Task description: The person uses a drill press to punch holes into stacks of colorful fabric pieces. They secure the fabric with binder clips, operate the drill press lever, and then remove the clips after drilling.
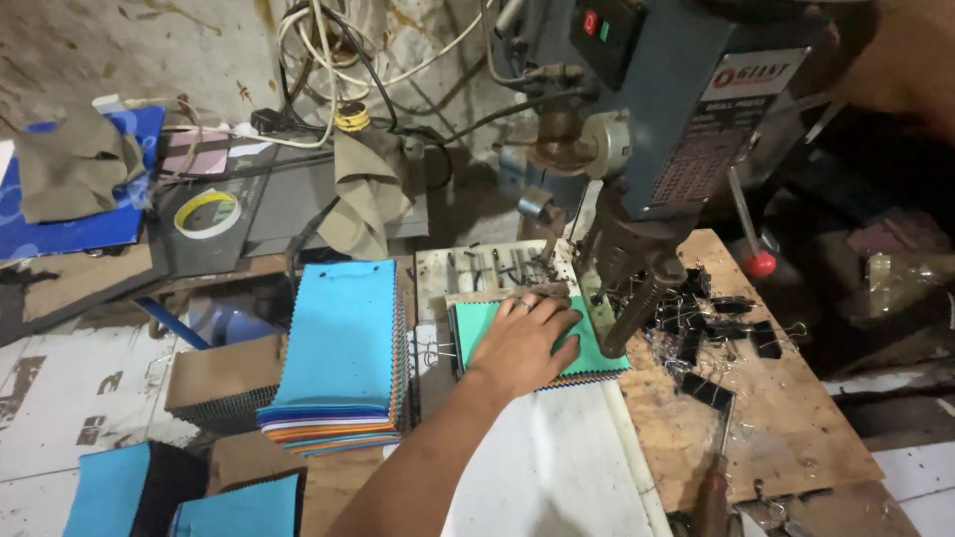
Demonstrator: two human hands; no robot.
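My left hand (525, 340) lies flat, fingers spread, on a stack of teal fabric swatches (600, 355) with zigzag edges. The stack rests on a white board (552, 467) at the foot of a blue-grey drill press (676, 119). The drill's chuck and bit (632, 298) hang just right of my fingers, over the stack's right edge. My right arm (890, 60) shows as a blurred shape at the top right, beside the press head; the hand itself cannot be made out.
A thick pile of swatches with a light blue top (343, 338) sits left of my hand. Several black binder clips (721, 323) and metal shavings litter a wooden board (786, 428). A red-knobbed lever (761, 264), a tape roll (207, 214) and cables (328, 60) surround it.
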